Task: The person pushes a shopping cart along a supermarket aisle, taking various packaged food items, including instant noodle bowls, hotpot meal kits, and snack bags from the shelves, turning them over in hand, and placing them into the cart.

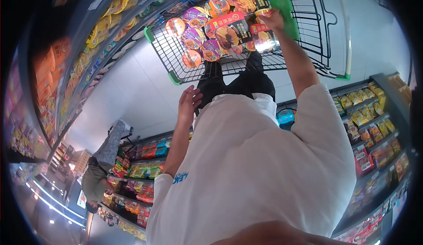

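Observation:
My right hand (274, 21) reaches into a black wire shopping cart (229, 71) with green corners. Its fingers are closed on a small cup with a yellow rim (263, 12), partly hidden by the hand. Around it lie black-and-red food boxes (233, 33) with pictures of noodles. Left of the boxes are several round instant noodle cups with purple lids (192, 39) and orange lids (191, 58). My left hand (190, 99) hangs below the cart near my leg, fingers loosely apart, holding nothing.
Shelves of packaged cups (105, 25) curve along the left. Behind me are more shelves with bagged snacks (363, 113) at the right and colourful packets (145, 170) at the left. Another person (94, 181) stands in the aisle at the lower left.

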A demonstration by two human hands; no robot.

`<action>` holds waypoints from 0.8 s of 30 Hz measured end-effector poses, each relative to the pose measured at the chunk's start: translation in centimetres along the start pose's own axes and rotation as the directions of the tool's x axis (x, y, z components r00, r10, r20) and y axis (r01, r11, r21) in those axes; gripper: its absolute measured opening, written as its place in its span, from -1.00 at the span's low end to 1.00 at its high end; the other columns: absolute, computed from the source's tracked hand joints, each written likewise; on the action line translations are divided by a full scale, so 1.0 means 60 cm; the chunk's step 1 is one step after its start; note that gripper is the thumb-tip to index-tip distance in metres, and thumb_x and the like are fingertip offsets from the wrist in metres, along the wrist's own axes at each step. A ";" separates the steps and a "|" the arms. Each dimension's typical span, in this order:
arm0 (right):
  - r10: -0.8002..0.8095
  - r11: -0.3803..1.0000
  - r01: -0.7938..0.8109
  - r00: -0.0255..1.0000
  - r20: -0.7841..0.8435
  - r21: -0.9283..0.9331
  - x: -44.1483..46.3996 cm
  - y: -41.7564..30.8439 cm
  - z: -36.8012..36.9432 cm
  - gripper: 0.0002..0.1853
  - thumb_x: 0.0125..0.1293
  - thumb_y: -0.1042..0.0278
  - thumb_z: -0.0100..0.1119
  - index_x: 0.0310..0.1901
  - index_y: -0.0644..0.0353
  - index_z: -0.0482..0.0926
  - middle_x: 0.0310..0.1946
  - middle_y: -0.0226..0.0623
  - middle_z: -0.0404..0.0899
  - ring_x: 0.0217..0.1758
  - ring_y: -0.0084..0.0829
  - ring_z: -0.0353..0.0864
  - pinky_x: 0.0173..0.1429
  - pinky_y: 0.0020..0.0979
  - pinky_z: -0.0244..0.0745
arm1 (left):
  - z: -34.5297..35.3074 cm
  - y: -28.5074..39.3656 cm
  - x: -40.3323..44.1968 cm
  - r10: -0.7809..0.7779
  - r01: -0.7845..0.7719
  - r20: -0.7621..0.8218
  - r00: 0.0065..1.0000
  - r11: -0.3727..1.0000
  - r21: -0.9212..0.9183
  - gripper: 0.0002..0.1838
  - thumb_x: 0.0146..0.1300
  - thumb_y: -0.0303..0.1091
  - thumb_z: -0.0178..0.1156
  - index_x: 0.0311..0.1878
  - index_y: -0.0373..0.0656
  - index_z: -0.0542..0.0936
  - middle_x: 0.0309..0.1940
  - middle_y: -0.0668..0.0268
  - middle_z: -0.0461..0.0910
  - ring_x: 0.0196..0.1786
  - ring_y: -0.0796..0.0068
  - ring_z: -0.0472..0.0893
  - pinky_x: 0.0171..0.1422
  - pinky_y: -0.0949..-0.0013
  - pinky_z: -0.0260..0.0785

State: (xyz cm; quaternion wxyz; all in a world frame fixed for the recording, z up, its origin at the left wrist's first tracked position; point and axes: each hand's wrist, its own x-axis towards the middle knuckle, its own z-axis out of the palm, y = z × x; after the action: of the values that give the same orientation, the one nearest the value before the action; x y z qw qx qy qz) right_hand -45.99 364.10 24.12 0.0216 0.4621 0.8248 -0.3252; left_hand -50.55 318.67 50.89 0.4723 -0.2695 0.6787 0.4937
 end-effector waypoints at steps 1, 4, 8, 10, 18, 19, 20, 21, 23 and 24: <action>0.008 1.000 -0.008 1.000 0.003 -0.001 -0.001 -0.005 -0.006 -0.07 -0.10 -0.17 0.51 0.22 0.21 0.32 0.00 -0.09 0.61 0.06 -0.09 0.63 0.10 -0.19 0.55 | 0.002 0.002 0.001 -0.008 0.008 0.001 1.000 1.000 0.005 -0.44 0.45 -0.09 0.03 0.38 -0.24 0.31 0.17 0.13 0.50 0.12 0.35 0.55 0.15 0.28 0.40; -0.048 0.999 0.048 0.999 -0.003 -0.009 0.001 0.000 -0.004 -0.10 -0.05 -0.13 0.50 0.24 0.19 0.29 0.02 -0.09 0.59 0.08 -0.10 0.63 0.11 -0.21 0.54 | 0.009 0.017 0.006 0.012 -0.012 0.007 1.000 0.999 0.034 -0.44 0.45 -0.09 0.04 0.37 -0.24 0.31 0.15 0.14 0.51 0.12 0.35 0.55 0.16 0.28 0.40; -0.036 0.996 0.040 0.998 -0.053 0.081 -0.018 -0.004 0.002 -0.13 -0.01 -0.04 0.51 0.26 0.16 0.27 0.06 -0.04 0.55 0.11 -0.05 0.59 0.14 -0.18 0.52 | 0.011 0.029 0.015 0.050 -0.050 0.015 0.999 0.999 0.008 -0.45 0.44 -0.10 0.06 0.34 -0.24 0.33 0.14 0.15 0.52 0.11 0.37 0.56 0.17 0.27 0.40; -0.125 0.984 0.144 0.977 -0.172 0.103 -0.027 -0.010 0.005 -0.21 0.06 0.07 0.48 0.27 0.13 0.30 0.06 0.00 0.50 0.12 -0.02 0.54 0.15 -0.15 0.50 | 0.014 0.033 0.019 0.063 -0.063 0.016 0.998 0.998 0.007 -0.46 0.43 -0.10 0.07 0.34 -0.24 0.34 0.13 0.15 0.52 0.11 0.37 0.56 0.18 0.26 0.40; -0.282 0.936 0.334 0.902 -0.325 0.112 -0.066 0.007 0.012 -0.37 0.10 0.14 0.46 0.19 0.13 0.46 -0.05 -0.10 0.50 0.12 0.00 0.45 0.13 -0.12 0.46 | 0.023 0.026 0.017 0.011 -0.012 0.037 0.999 0.999 0.031 -0.42 0.42 -0.09 0.10 0.36 -0.24 0.32 0.18 0.12 0.50 0.14 0.33 0.55 0.20 0.25 0.39; -0.321 0.919 0.378 0.882 -0.345 0.111 -0.066 0.007 0.011 -0.38 0.10 0.14 0.46 0.17 0.15 0.46 -0.06 -0.09 0.50 0.12 0.01 0.44 0.13 -0.11 0.46 | 0.025 0.025 0.017 0.007 -0.009 0.034 0.999 0.999 0.033 -0.42 0.42 -0.09 0.10 0.36 -0.24 0.32 0.18 0.12 0.50 0.14 0.33 0.55 0.20 0.25 0.39; -0.319 0.919 0.376 0.884 -0.342 0.115 -0.063 0.008 0.009 -0.38 0.10 0.14 0.46 0.17 0.15 0.46 -0.06 -0.09 0.50 0.12 0.01 0.44 0.13 -0.11 0.46 | 0.027 0.025 0.018 0.004 -0.005 0.035 0.999 0.999 0.032 -0.43 0.42 -0.09 0.11 0.36 -0.24 0.33 0.18 0.13 0.50 0.13 0.34 0.55 0.20 0.25 0.39; -0.307 0.928 0.355 0.898 -0.315 0.110 -0.060 0.009 0.006 -0.38 0.12 0.16 0.45 0.19 0.15 0.43 -0.06 -0.07 0.50 0.11 0.00 0.41 0.15 -0.10 0.43 | 0.028 0.025 0.019 -0.001 0.000 0.037 0.999 1.000 0.031 -0.43 0.42 -0.09 0.11 0.35 -0.24 0.33 0.17 0.13 0.50 0.13 0.34 0.56 0.19 0.26 0.39; -0.292 0.938 0.332 0.913 -0.284 0.104 -0.063 0.015 0.004 -0.37 0.14 0.18 0.44 0.21 0.15 0.40 -0.07 -0.05 0.50 0.10 -0.01 0.39 0.17 -0.10 0.41 | 0.030 0.028 0.019 -0.007 0.005 0.032 0.999 0.999 0.038 -0.44 0.41 -0.09 0.11 0.34 -0.24 0.34 0.17 0.14 0.51 0.12 0.34 0.56 0.18 0.26 0.40; -0.263 0.945 0.307 0.920 -0.292 0.116 -0.065 0.019 0.004 -0.37 0.14 0.17 0.44 0.20 0.16 0.40 -0.08 -0.07 0.50 0.09 -0.03 0.39 0.16 -0.11 0.40 | 0.031 0.029 0.020 -0.007 0.006 0.031 0.999 0.999 0.043 -0.44 0.41 -0.09 0.11 0.34 -0.24 0.34 0.16 0.14 0.51 0.12 0.35 0.56 0.18 0.27 0.40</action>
State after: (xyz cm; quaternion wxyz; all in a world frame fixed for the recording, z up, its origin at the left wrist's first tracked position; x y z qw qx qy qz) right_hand -42.93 361.50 24.65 -0.1769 0.3773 0.8496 -0.3232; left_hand -51.78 321.15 50.38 0.4902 -0.2538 0.6808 0.4815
